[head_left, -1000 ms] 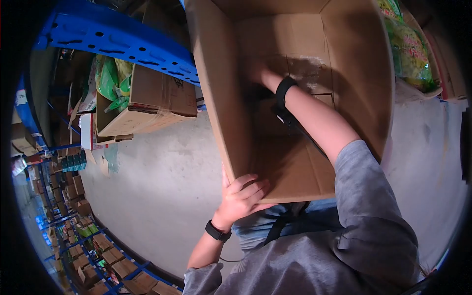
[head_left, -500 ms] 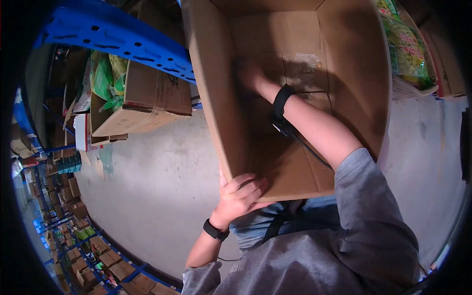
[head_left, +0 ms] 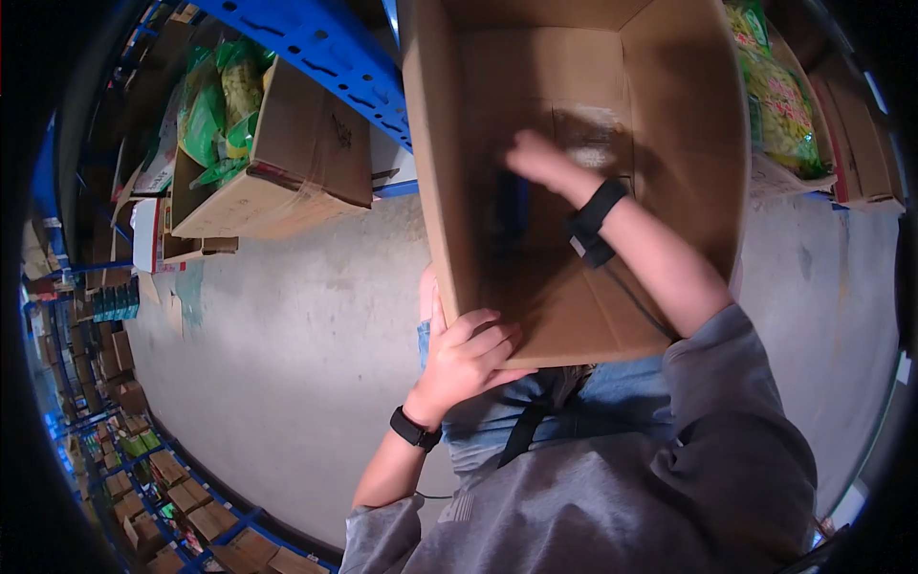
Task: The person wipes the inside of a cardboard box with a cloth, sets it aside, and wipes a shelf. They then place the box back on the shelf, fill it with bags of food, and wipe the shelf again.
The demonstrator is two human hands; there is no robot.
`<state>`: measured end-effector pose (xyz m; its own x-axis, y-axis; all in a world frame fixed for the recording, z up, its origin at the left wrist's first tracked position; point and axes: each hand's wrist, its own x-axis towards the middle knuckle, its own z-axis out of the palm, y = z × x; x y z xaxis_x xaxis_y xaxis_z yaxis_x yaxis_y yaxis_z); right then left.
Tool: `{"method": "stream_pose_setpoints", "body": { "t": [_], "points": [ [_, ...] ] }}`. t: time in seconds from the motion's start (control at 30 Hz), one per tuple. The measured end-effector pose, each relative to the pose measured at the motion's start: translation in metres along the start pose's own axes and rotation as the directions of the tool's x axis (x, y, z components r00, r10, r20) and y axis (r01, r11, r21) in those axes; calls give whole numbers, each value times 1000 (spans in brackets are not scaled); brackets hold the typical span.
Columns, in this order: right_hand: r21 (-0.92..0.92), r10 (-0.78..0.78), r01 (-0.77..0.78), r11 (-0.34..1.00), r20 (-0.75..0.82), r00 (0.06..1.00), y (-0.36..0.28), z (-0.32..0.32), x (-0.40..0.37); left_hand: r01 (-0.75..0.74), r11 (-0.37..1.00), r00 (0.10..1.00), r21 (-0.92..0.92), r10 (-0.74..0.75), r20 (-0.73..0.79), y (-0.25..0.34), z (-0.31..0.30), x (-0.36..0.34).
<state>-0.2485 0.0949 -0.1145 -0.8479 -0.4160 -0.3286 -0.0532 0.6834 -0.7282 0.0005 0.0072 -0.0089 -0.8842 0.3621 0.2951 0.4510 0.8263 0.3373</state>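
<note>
A large open cardboard box (head_left: 688, 115) fills the upper middle of the head view, its mouth facing me. My left hand (head_left: 466, 364) grips the box's near bottom corner, fingers curled over the edge; a black watch is on that wrist. My right hand (head_left: 538, 160) is deep inside the box near its floor, blurred, with a black band on the wrist. Whether it holds anything cannot be made out; a dark shape lies by the box's left inner wall.
Blue shelving (head_left: 325, 43) runs at upper left, holding an open carton (head_left: 287, 172) of green packets. More green packets (head_left: 779, 105) sit in a carton at upper right. Grey concrete floor (head_left: 287, 364) lies below. Rows of cartons (head_left: 163, 488) line the far left aisle.
My right hand has pulled back from the box's far left corner toward the middle of its floor. The box and view shifted slightly right; my left hand kept its grip.
</note>
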Motion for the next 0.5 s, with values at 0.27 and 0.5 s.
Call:
{"method": "stream_pose_setpoints", "body": {
  "t": [0.27, 0.5],
  "points": [
    [-412, -369, 289, 864, -130, 920, 31, -69, 15, -13, 1000, 1000, -16, 13, -26, -2, -3, 5],
    [-646, -347, 232, 727, -55, 936, 64, -19, 14, 5, 998, 1000, -64, -7, -27, -3, -1, 3]
  ]
}}
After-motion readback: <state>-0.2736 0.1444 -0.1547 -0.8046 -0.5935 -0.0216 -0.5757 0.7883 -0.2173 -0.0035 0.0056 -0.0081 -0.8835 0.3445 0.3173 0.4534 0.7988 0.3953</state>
